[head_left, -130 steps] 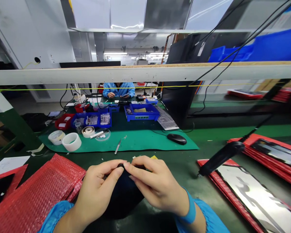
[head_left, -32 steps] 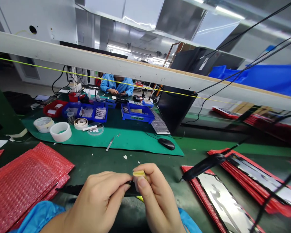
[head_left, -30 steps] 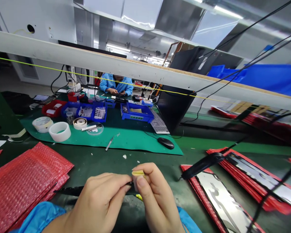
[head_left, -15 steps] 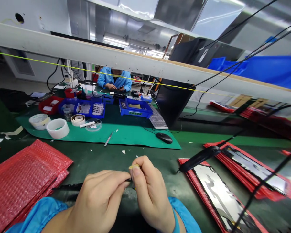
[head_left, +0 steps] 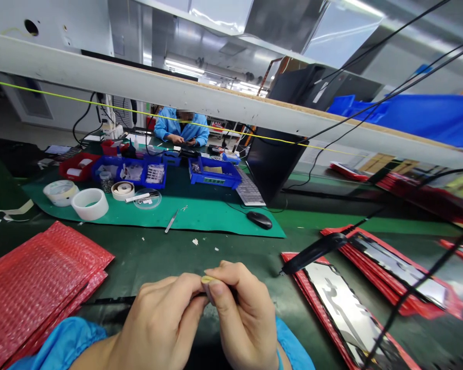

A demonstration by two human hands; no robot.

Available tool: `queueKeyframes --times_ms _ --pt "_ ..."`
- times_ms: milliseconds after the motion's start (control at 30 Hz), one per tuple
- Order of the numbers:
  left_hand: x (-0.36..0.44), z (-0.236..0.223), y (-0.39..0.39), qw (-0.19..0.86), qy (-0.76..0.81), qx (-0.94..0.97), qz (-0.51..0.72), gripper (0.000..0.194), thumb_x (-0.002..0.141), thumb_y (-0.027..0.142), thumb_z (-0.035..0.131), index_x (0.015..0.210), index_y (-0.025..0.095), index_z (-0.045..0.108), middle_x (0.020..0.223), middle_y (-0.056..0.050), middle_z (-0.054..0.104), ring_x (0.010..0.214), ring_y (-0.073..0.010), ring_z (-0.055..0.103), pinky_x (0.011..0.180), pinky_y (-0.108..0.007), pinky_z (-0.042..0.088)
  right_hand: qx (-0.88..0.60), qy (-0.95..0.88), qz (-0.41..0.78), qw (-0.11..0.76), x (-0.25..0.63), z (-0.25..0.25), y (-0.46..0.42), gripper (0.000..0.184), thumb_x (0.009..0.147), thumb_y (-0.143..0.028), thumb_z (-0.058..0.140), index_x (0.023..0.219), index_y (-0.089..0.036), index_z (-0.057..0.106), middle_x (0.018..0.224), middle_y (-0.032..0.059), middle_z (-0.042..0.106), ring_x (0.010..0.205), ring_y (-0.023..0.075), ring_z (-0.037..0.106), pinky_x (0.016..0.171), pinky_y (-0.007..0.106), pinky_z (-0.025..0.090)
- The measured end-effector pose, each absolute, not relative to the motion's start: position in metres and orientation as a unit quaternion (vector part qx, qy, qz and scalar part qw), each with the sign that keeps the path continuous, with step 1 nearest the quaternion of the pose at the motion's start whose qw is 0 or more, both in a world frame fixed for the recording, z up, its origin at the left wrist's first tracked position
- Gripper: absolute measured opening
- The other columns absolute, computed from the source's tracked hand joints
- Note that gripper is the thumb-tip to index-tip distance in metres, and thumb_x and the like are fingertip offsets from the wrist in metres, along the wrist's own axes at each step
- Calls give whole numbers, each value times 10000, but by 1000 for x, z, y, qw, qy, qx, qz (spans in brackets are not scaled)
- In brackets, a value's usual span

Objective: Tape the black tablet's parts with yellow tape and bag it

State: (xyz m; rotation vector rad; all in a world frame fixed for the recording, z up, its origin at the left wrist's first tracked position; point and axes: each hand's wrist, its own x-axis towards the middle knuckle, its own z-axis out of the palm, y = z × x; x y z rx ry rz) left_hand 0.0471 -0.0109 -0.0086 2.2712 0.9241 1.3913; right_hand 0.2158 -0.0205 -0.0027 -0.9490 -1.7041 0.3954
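Observation:
Close together over the near part of the bench are my left hand (head_left: pixel 165 313) and my right hand (head_left: pixel 245 313). The left is closed, its thumb and index finger pinching a thin black strip (head_left: pixel 113 300) that sticks out to the left behind the hand. Between the right thumb and index finger sits a small yellowish piece (head_left: pixel 207 279), its edge showing on top. The fingertips of both hands meet there. My fingers hide most of the strip and the lower side of the piece.
Red bubble-wrap bags (head_left: pixel 42 288) lie at left. On the right, a black electric screwdriver (head_left: pixel 314 253) hangs above a silver panel (head_left: pixel 341 303) on red wrap. Ahead are tweezers (head_left: pixel 172 221), tape rolls (head_left: pixel 90 204), blue bins (head_left: pixel 214 173) and a mouse (head_left: pixel 259 220). Another person sits beyond.
My right hand has dropped slightly and turned, its index finger reaching farther left over the yellowish piece. The two hands' fingertips are now closer together. The view has shifted a little.

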Motion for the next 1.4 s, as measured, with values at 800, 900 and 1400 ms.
queueKeyframes --times_ms 800,900,1400 --pt "40 -7 -4 228 358 777 465 163 1012 107 610 1041 264 639 913 54 790 787 -117 781 728 -179 554 -412 -742 239 472 250 19 1 198 1111 -239 515 932 -220 595 790 -11 641 686 124 605 650 239 474" --pt "38 -6 -3 243 361 773 462 182 1006 95 622 1053 268 657 930 67 790 819 -105 780 765 -167 554 -379 -756 201 495 253 18 2 162 1105 -229 502 973 -227 595 878 17 627 798 154 620 730 274 509" --pt "38 -5 1 246 352 770 473 195 994 99 609 1037 288 640 882 98 754 764 -77 753 726 -145 543 -240 -877 75 410 269 23 -1 431 925 98 567 1251 -151 700 1259 124 666 1068 173 730 929 263 627"
